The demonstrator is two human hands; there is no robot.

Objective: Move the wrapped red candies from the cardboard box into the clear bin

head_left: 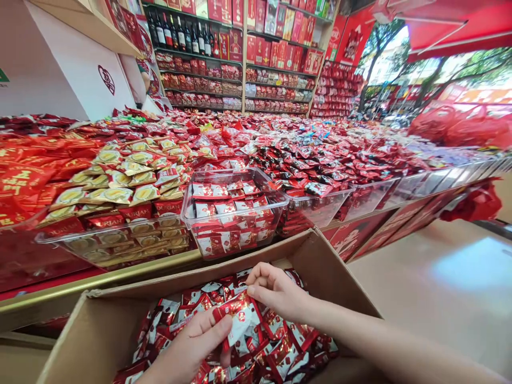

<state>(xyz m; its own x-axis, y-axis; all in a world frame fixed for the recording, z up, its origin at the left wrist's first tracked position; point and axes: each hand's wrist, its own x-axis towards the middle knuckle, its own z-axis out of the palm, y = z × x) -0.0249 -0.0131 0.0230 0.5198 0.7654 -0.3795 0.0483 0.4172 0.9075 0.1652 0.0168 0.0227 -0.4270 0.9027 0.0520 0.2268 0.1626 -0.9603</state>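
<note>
My left hand (pixel 200 338) grips a red and white candy packet (pixel 241 320) between thumb and fingers. At the packet's upper edge, my right hand (pixel 276 293) is closed, its thumb and curled fingertips pinching the corner. Both hands are inside a cardboard box (pixel 340 274), just above a loose heap of matching packets (pixel 280 354). Beyond the box's far wall, a clear plastic tub (pixel 236 213) holds similar red and white packets laid in neat rows.
Gold durian packets (pixel 132 181) fill a bin left of the tub; dark red packets (pixel 312 165) lie to its right. A gold rail (pixel 100 282) edges the display. Shelves with wine bottles (pixel 180 34) stand behind. Red plastic bags (pixel 460 125) sit at the right.
</note>
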